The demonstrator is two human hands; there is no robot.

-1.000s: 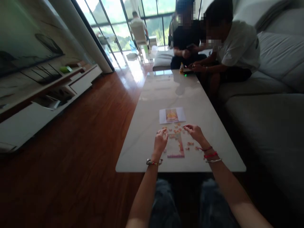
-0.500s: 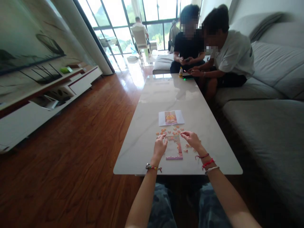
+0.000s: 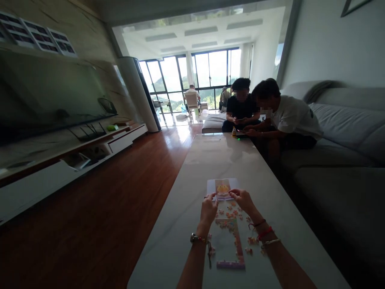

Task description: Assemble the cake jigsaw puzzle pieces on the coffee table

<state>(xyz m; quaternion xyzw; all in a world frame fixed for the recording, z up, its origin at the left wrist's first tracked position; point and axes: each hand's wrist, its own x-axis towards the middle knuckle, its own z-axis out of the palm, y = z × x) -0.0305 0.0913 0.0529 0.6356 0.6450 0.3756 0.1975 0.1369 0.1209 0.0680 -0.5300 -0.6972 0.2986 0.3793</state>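
Daylight from the windows (image 3: 218, 68) past the far edge of the table (image 3: 180, 224) leaves the room dim. Glare whitens the floor (image 3: 179, 138) by the table's far left corner; the view's sides look stretched and soft.

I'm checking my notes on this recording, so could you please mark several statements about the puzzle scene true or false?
1. The picture sheet lies beyond the part-built puzzle. True.
2. The part-built puzzle's middle is filled in. False: bare table shows there.
3. The left hand covers the part-built puzzle's bottom strip. False: in this view it overlaps the picture sheet's near left corner.
4. Loose pieces lie right of the part-built puzzle. True.
5. A small bottle stands at the table's far end. True.
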